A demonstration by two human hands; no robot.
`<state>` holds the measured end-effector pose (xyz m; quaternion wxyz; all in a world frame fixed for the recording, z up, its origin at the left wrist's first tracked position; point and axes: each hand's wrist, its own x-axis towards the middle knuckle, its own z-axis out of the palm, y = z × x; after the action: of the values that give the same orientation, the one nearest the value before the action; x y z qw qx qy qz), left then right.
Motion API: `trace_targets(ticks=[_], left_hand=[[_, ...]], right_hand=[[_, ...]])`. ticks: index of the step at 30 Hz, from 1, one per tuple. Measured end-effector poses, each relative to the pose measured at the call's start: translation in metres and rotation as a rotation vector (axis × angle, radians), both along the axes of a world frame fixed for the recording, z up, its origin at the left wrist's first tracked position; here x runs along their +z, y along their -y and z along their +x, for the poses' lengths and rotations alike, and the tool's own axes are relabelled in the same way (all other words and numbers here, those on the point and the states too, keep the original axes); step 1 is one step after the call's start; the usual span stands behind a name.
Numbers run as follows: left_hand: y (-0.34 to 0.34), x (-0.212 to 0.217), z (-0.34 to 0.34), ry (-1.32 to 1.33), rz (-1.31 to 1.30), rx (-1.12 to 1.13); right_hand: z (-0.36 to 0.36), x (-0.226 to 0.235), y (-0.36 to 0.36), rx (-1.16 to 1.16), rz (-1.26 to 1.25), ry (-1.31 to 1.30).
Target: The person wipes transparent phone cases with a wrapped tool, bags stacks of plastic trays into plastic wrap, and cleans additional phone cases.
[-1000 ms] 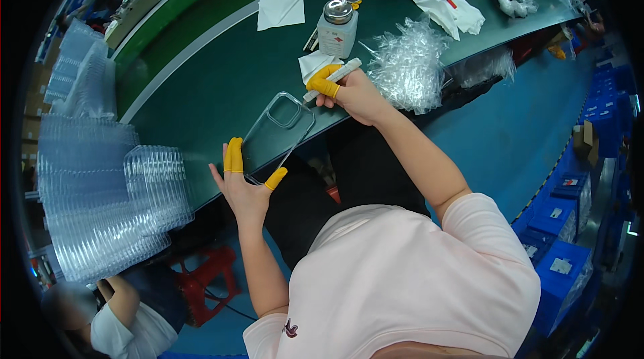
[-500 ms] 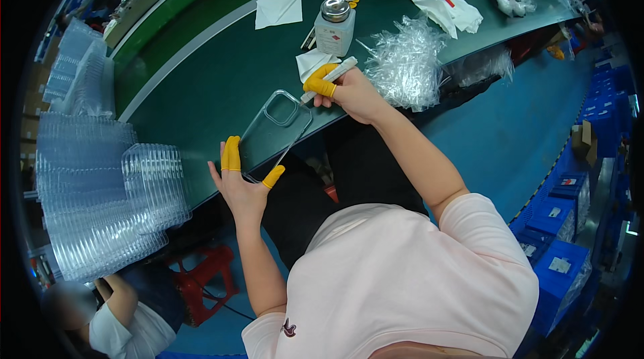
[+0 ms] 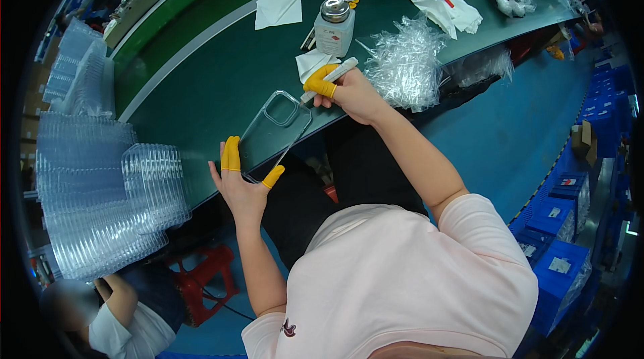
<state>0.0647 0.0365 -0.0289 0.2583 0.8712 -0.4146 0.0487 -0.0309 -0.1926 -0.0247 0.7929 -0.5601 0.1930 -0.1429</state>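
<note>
Case wipe in progress: right hand (image 3: 352, 94) has drawn slightly nearer the case since the earlier frame.
On the green table (image 3: 201, 77), left hand (image 3: 243, 181) pinches the clear phone case (image 3: 274, 132); right hand grips a white pen-shaped tool (image 3: 332, 77) at its corner; stacked trays (image 3: 100, 191) wait alongside.

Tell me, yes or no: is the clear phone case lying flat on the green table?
No, the left hand holds the clear phone case tilted up by its lower end, while the right hand holds a white pen at its top.
</note>
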Motion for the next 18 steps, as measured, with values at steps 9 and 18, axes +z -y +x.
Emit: trace_targets(ticks=[9, 18], left_hand=[[0.0, -0.001, 0.0, 0.008, -0.009, 0.014], [0.005, -0.007, -0.006, 0.039, -0.061, 0.067]], right_hand=[[-0.009, 0.014, 0.002, 0.186, 0.009, -0.046], [-0.003, -0.008, -0.055, -0.067, -1.633, -0.152]])
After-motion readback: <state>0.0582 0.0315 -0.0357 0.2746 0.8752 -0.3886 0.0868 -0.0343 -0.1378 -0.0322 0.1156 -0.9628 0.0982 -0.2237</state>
